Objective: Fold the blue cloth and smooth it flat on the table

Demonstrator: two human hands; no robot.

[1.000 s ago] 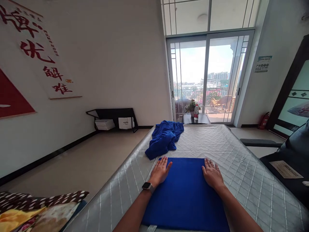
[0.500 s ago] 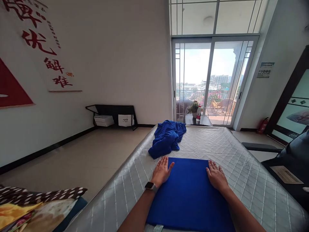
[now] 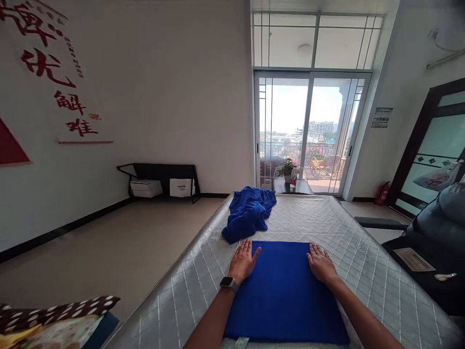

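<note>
A smooth blue cloth piece [image 3: 283, 295], flat and nearly rectangular, lies on the silver quilted mattress [image 3: 378, 261] in front of me. A small pale tag [image 3: 241, 343] sticks out at its lower left corner. My left hand [image 3: 244, 262] rests flat along its far left edge, thumb spread onto the blue surface. On the opposite side, my right hand [image 3: 321, 263] lies palm down over the far right edge, fingers stretched out. Neither hand grips anything. Just beyond my left hand is a crumpled blue cloth [image 3: 249, 213] in a loose heap.
Patterned fabrics [image 3: 61, 320] are piled at the lower left. A black armchair [image 3: 436, 237] stands on the right. Past the mattress, a small dark table [image 3: 301, 187] holds a bottle [image 3: 293, 177] and a potted plant [image 3: 286, 168]. A low black rack [image 3: 165, 173] stands by the wall.
My view has tilted up slightly and turned a little to the right. Both hands stay flat at the sides of the blue cloth piece, with the right hand slightly nearer the left.
</note>
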